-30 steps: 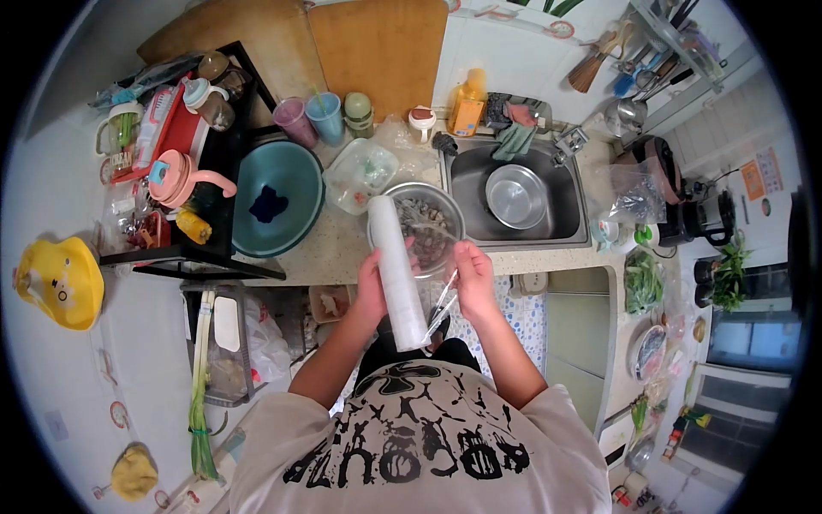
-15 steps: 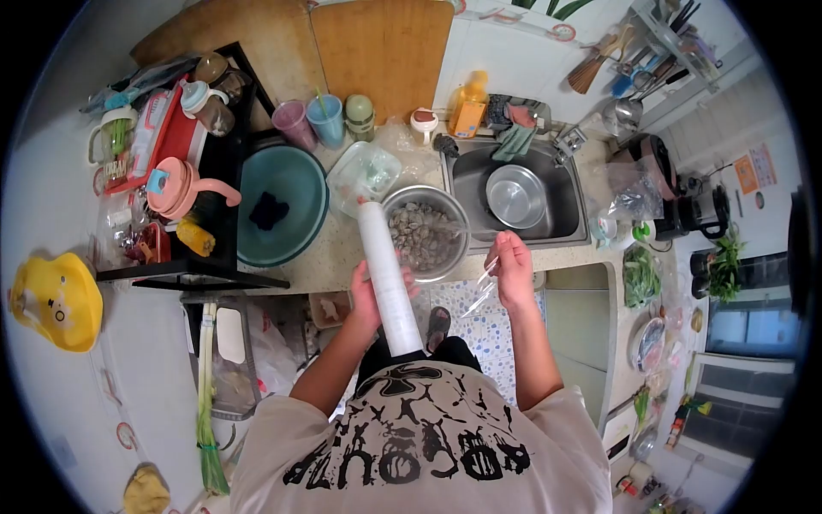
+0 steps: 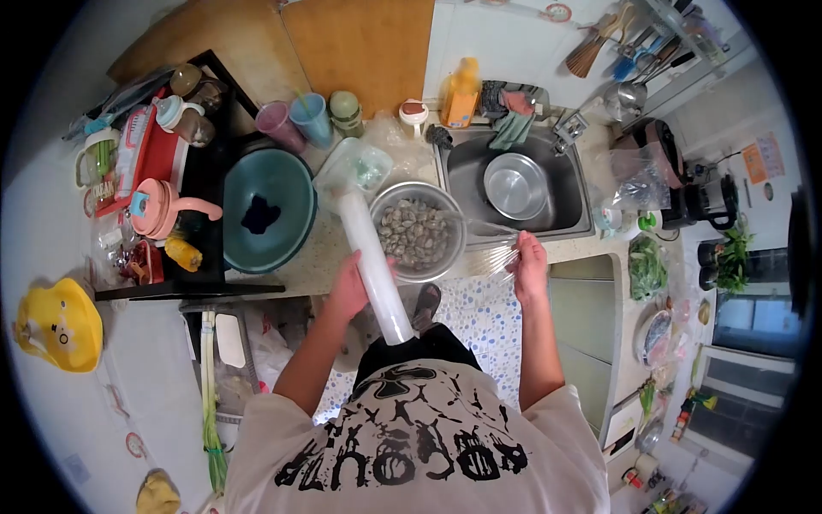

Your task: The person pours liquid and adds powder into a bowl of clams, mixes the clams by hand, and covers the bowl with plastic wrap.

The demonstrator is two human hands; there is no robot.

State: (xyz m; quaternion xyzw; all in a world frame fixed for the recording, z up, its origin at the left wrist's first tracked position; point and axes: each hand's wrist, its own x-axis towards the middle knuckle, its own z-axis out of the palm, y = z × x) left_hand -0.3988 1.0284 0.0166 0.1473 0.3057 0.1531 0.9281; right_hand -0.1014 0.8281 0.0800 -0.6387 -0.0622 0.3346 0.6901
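A white roll of plastic film is gripped around its middle by my left hand, tilted over the counter's front edge. My right hand is closed on the edge of a clear film sheet, which stretches from the roll side across to the right. Beneath the film and beside the roll stands a metal bowl full of clams. The film itself is hard to see where it crosses the bowl.
A teal basin with a dark cloth stands left. The sink on the right holds a metal pot. Behind the bowl are a plastic container, cups and an orange bottle. A black rack borders the left.
My right hand has moved right, away from the roll, pulling the film out wider. My left hand and the roll have shifted left, and more of the clams shows.
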